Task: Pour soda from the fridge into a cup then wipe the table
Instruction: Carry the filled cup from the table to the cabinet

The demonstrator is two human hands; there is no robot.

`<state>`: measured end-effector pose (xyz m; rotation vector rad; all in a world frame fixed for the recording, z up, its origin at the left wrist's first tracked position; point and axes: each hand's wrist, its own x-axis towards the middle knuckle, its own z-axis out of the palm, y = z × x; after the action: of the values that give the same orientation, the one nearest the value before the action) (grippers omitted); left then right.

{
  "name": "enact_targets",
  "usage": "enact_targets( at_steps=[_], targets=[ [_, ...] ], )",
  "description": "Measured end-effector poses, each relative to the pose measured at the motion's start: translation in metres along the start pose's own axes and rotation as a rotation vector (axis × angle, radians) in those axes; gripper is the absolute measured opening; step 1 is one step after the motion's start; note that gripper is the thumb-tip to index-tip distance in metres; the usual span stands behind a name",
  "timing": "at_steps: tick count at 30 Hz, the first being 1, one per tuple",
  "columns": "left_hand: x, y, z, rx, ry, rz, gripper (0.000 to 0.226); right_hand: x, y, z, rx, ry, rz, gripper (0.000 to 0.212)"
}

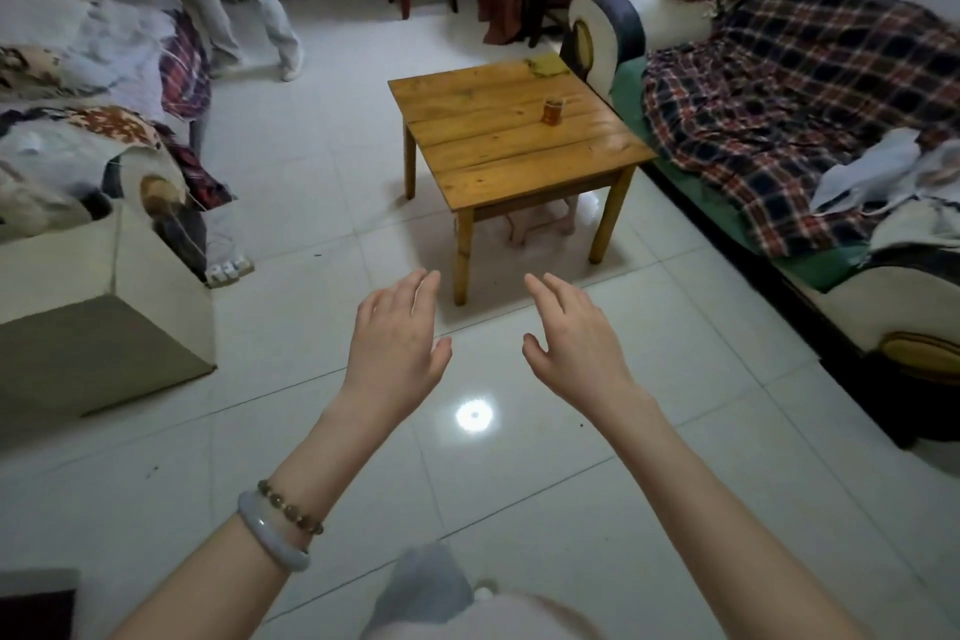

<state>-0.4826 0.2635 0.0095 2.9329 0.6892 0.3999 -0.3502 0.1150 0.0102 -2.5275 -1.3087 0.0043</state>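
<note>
A small wooden table [498, 156] stands in the middle of the tiled floor. On it sits a small cup [552, 111] holding brown liquid, toward the right side. A yellowish cloth [545, 66] lies at the table's far corner. My left hand [397, 335] and my right hand [571, 335] are held out in front of me above the floor, short of the table's near corner. Both are empty, palms down, fingers apart. Two bracelets circle my left wrist. No fridge or soda bottle is in view.
A sofa [810, 130] under a plaid blanket runs along the right, close to the table. A cluttered sofa [88, 156] fills the left, a power strip [228, 270] on the floor beside it. A person's legs [244, 10] stand at the back left. Chairs with bags stand behind.
</note>
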Motion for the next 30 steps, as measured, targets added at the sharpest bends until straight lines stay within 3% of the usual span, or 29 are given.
enact_targets(
  at_steps=[11, 30],
  targets=[
    [0.151, 0.048, 0.067, -0.031, -0.048, 0.098, 0.069, 0.092, 0.112, 0.005, 0.016, 0.004, 0.131, 0.064],
    [0.433, 0.085, 0.151, 0.022, -0.097, 0.135, 0.07, 0.322, 0.289, -0.007, 0.07, 0.0, 0.169, 0.062]
  ],
)
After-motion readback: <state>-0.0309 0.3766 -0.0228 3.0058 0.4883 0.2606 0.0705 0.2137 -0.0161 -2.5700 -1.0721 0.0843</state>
